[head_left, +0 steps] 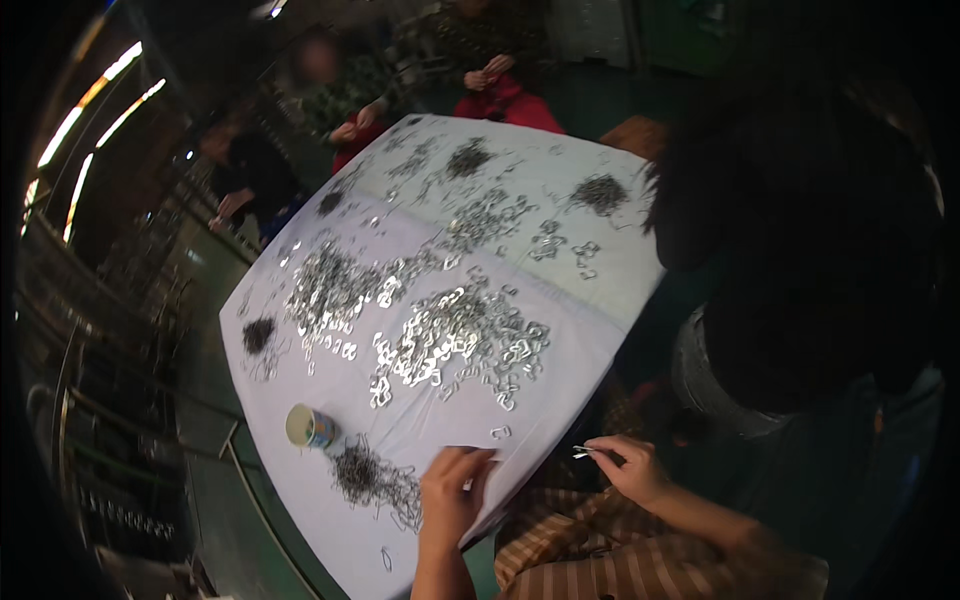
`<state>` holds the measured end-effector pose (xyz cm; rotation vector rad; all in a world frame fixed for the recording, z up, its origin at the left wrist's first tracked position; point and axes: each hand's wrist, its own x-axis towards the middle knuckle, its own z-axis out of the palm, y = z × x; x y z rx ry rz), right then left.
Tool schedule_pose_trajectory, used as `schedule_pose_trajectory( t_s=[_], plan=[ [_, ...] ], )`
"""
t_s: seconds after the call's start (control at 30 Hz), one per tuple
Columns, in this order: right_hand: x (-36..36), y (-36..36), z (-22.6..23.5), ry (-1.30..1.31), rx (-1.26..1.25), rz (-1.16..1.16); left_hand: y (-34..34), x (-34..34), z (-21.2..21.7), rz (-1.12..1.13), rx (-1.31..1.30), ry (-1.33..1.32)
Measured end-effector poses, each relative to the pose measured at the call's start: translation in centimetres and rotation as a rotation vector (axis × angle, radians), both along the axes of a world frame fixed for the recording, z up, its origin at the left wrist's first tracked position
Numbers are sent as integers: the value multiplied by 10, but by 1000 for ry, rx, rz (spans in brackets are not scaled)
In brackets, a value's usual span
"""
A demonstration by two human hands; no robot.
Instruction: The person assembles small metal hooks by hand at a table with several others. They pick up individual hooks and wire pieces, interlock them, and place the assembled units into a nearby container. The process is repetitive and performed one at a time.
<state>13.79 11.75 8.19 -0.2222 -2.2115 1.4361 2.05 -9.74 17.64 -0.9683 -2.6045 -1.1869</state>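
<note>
A: What is the left hand (452,492) doing?

B: It lies on the white table cover (590,300), near the edge. The fingers are bent down, pressing on the cloth. I cannot tell if it holds anything.

A: And the right hand (628,466)?

B: It is off the table, just past the edge. The fingers pinch a small shiny metal piece (583,453).

A: What else is near?

B: One loose metal loop (500,432) lies just by the left hand. A dark pile of thin wire bits (375,480) is to its left. A little cup (309,427) lies beside that pile.

A: What is in the middle?

B: A big heap of shiny loops (460,340). More heaps lie farther away.

A: Is anything in the way?

B: A person in dark clothes (800,230) blocks the right side. Other people sit at the far end.
</note>
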Motion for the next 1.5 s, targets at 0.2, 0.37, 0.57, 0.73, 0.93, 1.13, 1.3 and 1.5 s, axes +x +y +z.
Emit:
schedule_pose_trajectory(
  t_s=[0.2,0.37,0.57,0.73,0.93,1.13,1.3,1.5],
  plan=[
    [16,10,-15,58,-68,-57,-141,-120,-160,95,-515,62],
    [6,-2,-29,191,-37,37,-83,-100,-115,302,-798,149],
    [21,0,-12,240,76,-86,-33,-107,-104,137,-829,264],
    [17,-3,-14,254,33,-66,-44,-101,-95,168,-854,280],
    [18,-4,-23,273,-54,-40,-53,-92,-91,236,-866,269],
    [16,-6,-28,250,-104,6,-66,-83,-88,316,-882,262],
    [17,-4,-30,191,-111,57,-81,-75,-85,369,-899,260],
    [15,-4,-26,188,-96,51,-99,-68,-80,401,-900,276]
  ],
)
